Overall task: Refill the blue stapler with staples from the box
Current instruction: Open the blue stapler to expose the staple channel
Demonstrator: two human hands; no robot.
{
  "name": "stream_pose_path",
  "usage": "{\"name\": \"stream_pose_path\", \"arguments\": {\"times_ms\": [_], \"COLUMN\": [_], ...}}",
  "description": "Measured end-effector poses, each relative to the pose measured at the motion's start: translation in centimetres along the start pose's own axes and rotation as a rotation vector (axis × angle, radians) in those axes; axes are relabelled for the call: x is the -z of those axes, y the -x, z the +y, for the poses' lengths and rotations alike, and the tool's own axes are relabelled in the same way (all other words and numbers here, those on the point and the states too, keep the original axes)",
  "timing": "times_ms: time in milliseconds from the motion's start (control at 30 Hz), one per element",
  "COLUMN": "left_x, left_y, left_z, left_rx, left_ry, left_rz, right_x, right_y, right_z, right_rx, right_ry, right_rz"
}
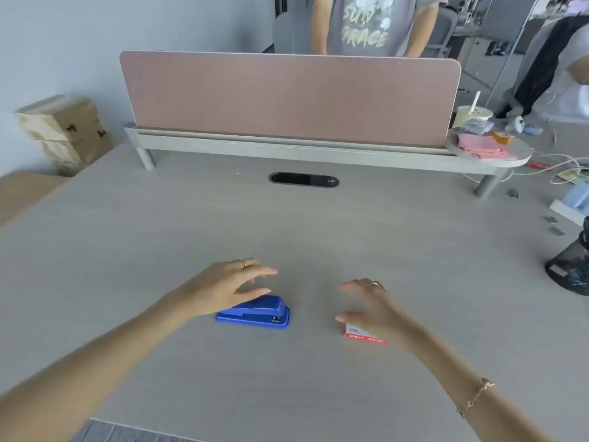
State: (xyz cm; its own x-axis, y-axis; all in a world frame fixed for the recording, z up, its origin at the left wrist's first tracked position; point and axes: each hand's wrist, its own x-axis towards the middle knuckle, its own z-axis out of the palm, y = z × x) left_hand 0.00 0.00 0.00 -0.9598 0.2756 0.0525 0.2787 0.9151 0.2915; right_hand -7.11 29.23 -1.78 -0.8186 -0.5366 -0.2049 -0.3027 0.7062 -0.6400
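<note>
blue stapler (255, 312) is overhung by the spread, empty left hand (228, 288) near the worktop's (287, 224) front edge. the box (363, 334), just beside it, is partly covered by the right hand (373, 309), fingers splayed, nothing gripped.

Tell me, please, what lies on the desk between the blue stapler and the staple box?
Nothing: in the head view, the desk is bare between the blue stapler and the staple box. The left hand and right hand hover over them.

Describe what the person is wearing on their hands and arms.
Both forearms are bare, with no sleeves in view. The left hand has a thin gold-coloured ring on one finger. The right hand also wears a ring, and a fine gold-coloured chain bracelet circles the right wrist.
</note>
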Motion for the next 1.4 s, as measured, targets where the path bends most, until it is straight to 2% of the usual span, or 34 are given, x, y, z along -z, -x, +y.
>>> {"name": "stream_pose_path", "arguments": {"times_ms": [300, 500, 633, 1100, 1400], "left_x": [-2.0, -2.0, -2.0, -2.8, -3.1], "left_y": [1.2, 1.5, 1.3, -0.3, -2.0], "left_z": [-0.3, 1.1, 1.7, 2.5, 3.4], "left_rx": [-0.053, -0.054, -0.047, -0.093, -0.101], "left_ry": [0.023, -0.088, -0.082, -0.084, -0.079], "left_rz": [0.069, 0.051, 0.03, 0.118, 0.065], "right_x": [-4.0, -4.8, -5.2, -6.7, -6.4], "right_y": [0.8, 1.9, 1.8, 1.0, 0.5], "right_z": [-0.9, -2.4, -3.3, -4.2, -3.9], "right_rx": [0.012, 0.074, 0.084, 0.178, 0.113], "right_ry": [0.07, 0.06, 0.069, 0.03, 0.007], "right_rz": [0.081, 0.114, 0.138, 0.158, 0.205]}}
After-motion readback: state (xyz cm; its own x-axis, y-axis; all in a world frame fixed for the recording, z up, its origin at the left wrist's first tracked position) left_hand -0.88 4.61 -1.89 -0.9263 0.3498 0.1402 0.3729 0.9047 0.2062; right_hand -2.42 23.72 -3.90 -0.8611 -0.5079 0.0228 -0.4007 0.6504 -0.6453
